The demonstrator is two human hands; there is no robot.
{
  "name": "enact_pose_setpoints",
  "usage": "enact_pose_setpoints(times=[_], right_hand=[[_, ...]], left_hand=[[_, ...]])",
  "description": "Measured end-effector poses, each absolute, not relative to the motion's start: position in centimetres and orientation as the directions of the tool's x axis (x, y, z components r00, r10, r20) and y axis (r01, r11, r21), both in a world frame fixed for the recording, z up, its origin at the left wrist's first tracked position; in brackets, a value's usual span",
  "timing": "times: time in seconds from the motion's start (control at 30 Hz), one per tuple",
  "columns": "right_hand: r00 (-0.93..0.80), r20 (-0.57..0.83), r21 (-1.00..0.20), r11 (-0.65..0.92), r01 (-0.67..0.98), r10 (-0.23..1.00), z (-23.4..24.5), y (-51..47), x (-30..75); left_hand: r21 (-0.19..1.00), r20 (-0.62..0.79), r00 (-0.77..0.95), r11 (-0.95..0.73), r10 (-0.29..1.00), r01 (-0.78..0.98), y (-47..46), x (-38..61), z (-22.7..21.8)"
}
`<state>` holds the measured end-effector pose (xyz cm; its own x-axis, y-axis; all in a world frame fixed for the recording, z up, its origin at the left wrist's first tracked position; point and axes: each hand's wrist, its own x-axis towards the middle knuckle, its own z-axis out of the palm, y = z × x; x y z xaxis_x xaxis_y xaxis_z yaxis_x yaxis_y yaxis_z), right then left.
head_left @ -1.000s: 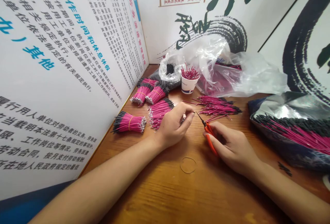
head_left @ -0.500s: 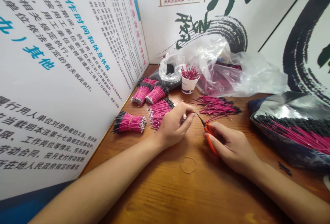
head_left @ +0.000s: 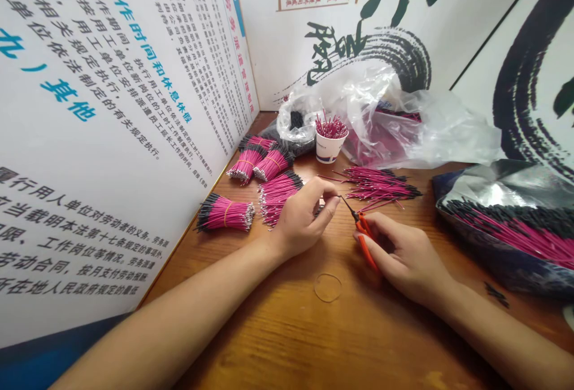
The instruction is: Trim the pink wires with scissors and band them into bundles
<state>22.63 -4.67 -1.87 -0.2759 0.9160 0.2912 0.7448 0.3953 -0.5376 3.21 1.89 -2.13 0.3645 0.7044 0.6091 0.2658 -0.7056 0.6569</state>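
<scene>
The wooden desk [head_left: 278, 330] holds banded pink wire bundles [head_left: 224, 213] at its left edge — a loose heap [head_left: 376, 185] lies unbanded mid-desk — while the left hand [head_left: 302, 218] pinches its fingertips together and the right hand [head_left: 401, 256] clamps orange snips [head_left: 362, 236].

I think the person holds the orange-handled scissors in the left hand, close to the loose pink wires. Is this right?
Not quite: the head view shows the orange-handled scissors in the right hand, not the left hand. They are close to the loose pink wires, as you said.
</scene>
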Motion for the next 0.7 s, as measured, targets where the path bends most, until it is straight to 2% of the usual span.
enact_pose_setpoints(times=[0.7], right_hand=[[-0.277,0.295,-0.526,0.397,0.752,0.915,-2.03,-4.66,22.70]], left_hand=[[0.636,0.646,0.339,-0.728,0.684,0.258,1.96,3.24,-2.17]])
